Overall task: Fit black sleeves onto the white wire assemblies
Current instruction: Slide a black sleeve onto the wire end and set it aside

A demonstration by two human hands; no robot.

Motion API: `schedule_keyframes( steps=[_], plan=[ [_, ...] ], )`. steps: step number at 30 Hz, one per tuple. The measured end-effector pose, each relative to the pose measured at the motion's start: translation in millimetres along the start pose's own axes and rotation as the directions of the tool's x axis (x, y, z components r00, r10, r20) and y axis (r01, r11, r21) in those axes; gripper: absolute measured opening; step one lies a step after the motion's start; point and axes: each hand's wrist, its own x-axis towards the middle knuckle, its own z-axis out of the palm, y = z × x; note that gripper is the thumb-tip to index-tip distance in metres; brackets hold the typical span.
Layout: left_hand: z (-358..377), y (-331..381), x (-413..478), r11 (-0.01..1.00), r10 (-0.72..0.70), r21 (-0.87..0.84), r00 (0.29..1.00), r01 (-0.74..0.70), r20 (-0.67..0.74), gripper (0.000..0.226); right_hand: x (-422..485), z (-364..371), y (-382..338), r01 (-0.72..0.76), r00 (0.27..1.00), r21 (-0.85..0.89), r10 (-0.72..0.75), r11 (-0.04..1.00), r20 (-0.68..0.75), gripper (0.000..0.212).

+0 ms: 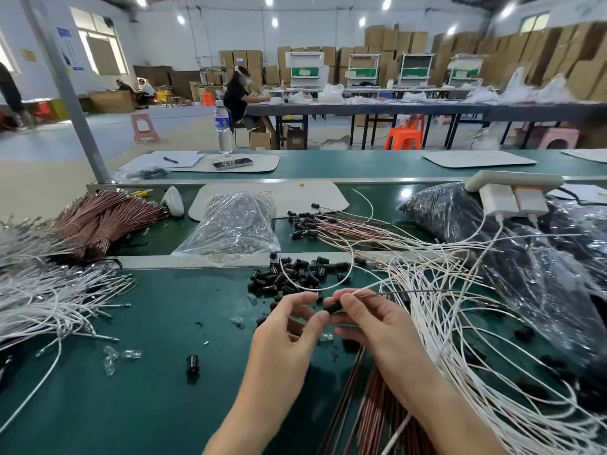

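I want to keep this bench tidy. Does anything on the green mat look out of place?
Yes. One black sleeve lies alone on the green mat, left of the sleeve pile and apart from it. Small clear pieces are scattered further left.

Matt green bench mat [157, 323]; glossy clear plastic bag [235, 224]; matt black sleeves [289, 277].

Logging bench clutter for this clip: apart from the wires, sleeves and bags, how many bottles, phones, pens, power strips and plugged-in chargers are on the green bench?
water bottle: 1
phone: 1
pen: 1
power strip: 1
chargers: 2
Total: 6
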Motion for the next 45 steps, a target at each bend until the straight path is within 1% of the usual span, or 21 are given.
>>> schedule_keyframes(
  steps=[3,5,7,9,11,14,16,18,20,25,29,31,33,36,38,39,42,45],
  plan=[
    [-3,-2,-1,1.0,-0.017,0.013,1.0,0.017,-0.009,0.005,1,-1,-2,0.001,0.995,0.06,0.005,0.998,-0.104,0.018],
    [-3,-3,-1,1.0,-0.016,0.011,1.0,0.017,-0.016,0.008,2,-2,-2,-0.01,0.993,0.095,0.021,0.995,-0.115,0.02],
    [-3,-3,0,1.0,-0.011,0.017,1.0,0.011,-0.022,0.009,1,-1,-2,-0.038,0.995,0.124,0.048,0.992,-0.084,0.024],
    [-2,-3,0,1.0,-0.004,0.018,1.0,0.005,-0.021,0.007,0,1,0,-0.07,0.997,0.113,0.072,0.991,-0.021,0.028],
    [-2,-3,-1,0.999,0.025,0.041,0.999,-0.024,-0.025,0.008,-1,3,1,-0.087,0.996,0.109,0.086,0.99,0.014,0.028],
    [0,-1,-2,0.992,0.104,0.077,0.994,-0.101,-0.041,0.013,1,1,2,-0.115,0.993,0.194,0.114,0.974,0.015,0.031],
    [0,-1,-2,0.971,0.19,0.156,0.981,-0.181,-0.044,0.019,1,0,3,-0.149,0.989,0.253,0.141,0.956,0.05,0.032],
    [1,-2,-1,0.948,0.244,0.218,0.969,-0.233,-0.024,0.019,1,0,4,-0.165,0.984,0.238,0.143,0.957,0.109,0.036],
    [1,-4,-2,0.937,0.268,0.236,0.963,-0.259,-0.007,0.012,1,1,5,-0.147,0.983,0.185,0.122,0.972,0.14,0.04],
    [-4,-5,1,0.91,0.336,0.272,0.941,-0.313,-0.041,0.011,2,-7,2,-0.12,0.992,0.239,0.105,0.964,0.071,0.039],
    [-4,-6,2,0.913,0.336,0.255,0.942,-0.319,-0.024,0.012,0,-4,4,-0.107,0.991,0.199,0.088,0.974,0.103,0.04],
    [-3,-5,1,0.919,0.329,0.23,0.944,-0.319,-0.006,0.012,0,-2,4,-0.096,0.993,0.194,0.08,0.976,0.089,0.041],
    [-5,-3,1,0.942,0.287,0.183,0.958,-0.281,-0.004,0.014,-1,-4,2,-0.086,0.995,0.203,0.076,0.975,0.059,0.038],
    [-9,-5,0,0.985,0.149,0.092,0.989,-0.146,-0.02,0.027,-1,-6,0,-0.074,0.997,0.207,0.073,0.976,0.008,0.026],
    [-10,-4,0,0.996,0.069,0.058,0.997,-0.07,0.021,0.036,-1,-5,0,-0.06,0.998,0.178,0.062,0.982,-0.006,0.024],
    [-9,-2,0,0.998,0.045,0.046,0.998,-0.047,0.047,0.036,-2,-4,-1,-0.05,0.999,0.143,0.052,0.988,-0.004,0.023],
    [-9,2,0,1.0,0.011,-0.001,0.996,-0.011,0.091,0.026,-4,-3,-3,-0.021,1.0,0.003,0.021,1.0,0.012,0.019],
    [-10,0,3,0.997,-0.045,-0.054,0.994,0.051,0.104,0.016,-5,-5,-6,-0.007,1.0,-0.088,0.007,0.996,0.002,0.019]
  ],
)
